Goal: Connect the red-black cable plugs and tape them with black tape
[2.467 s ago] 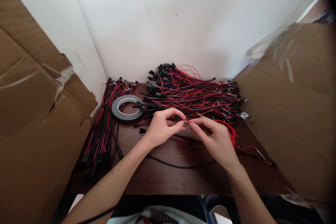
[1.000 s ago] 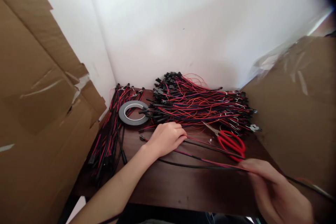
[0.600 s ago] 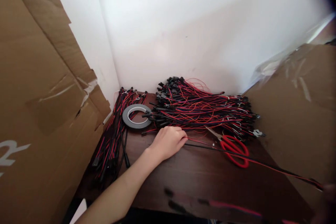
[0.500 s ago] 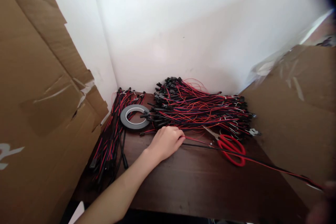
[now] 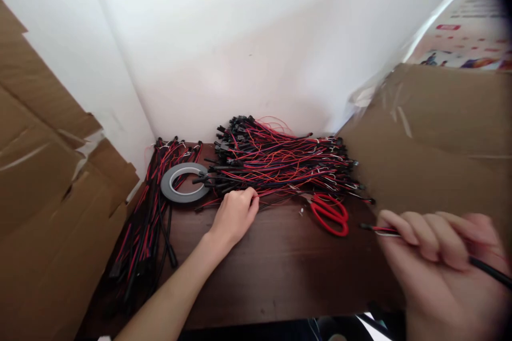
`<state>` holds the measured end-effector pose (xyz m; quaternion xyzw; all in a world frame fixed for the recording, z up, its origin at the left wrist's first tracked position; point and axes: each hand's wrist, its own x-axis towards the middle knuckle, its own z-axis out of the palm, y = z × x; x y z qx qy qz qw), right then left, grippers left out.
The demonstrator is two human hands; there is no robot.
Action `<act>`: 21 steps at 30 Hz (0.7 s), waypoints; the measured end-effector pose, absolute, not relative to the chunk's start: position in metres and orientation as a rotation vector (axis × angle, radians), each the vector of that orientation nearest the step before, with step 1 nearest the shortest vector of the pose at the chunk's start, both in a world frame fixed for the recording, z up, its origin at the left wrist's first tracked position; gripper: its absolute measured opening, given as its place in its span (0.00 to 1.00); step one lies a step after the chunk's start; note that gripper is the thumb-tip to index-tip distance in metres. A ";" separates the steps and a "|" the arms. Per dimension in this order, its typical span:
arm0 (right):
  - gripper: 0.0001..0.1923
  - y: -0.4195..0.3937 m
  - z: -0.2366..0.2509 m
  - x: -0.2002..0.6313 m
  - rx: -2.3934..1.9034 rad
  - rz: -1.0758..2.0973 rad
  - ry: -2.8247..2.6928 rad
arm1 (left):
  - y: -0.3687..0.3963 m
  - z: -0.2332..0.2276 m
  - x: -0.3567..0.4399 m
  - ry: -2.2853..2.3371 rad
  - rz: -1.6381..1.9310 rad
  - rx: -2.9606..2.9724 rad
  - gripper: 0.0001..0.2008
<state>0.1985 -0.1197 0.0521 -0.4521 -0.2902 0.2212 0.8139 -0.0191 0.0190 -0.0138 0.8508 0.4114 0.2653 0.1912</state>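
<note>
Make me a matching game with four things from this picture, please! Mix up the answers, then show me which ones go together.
Things:
1. scissors
2. tape roll
3. right hand
4. left hand

Clues:
A. closed around a cable
B. at the near edge of the bigger wire pile
C. red-handled
D. grey and ring-shaped

Right pairs: 1-C, 2-D, 3-A, 4-B

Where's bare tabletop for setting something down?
Brown wooden tabletop: bare between left hand and right hand, nearer than the red-handled scissors; smaller patch between grey tape ring and left forearm. Crowded: back, with red-and-black wire pile; left, with similar wire bundle.
</note>
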 end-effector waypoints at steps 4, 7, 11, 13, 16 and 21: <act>0.21 -0.107 0.051 0.179 -0.830 0.716 -0.514 | 0.020 -0.011 -0.020 1.103 0.713 2.401 0.07; 0.20 -0.100 0.042 0.177 -0.929 0.588 -0.573 | 0.018 -0.006 -0.021 1.077 0.654 2.441 0.08; 0.18 -0.095 0.041 0.179 -1.153 0.317 -0.598 | 0.015 0.000 -0.023 1.027 0.803 2.579 0.11; 0.20 -0.093 0.045 0.180 -1.276 0.264 -0.615 | 0.014 0.002 -0.025 0.969 0.998 2.654 0.15; 0.23 -0.091 0.050 0.184 -1.372 0.295 -0.723 | 0.014 0.005 -0.026 0.880 1.217 2.660 0.14; 0.18 -0.090 0.042 0.191 -1.459 0.494 -0.940 | 0.012 0.013 -0.027 0.680 1.138 2.061 0.22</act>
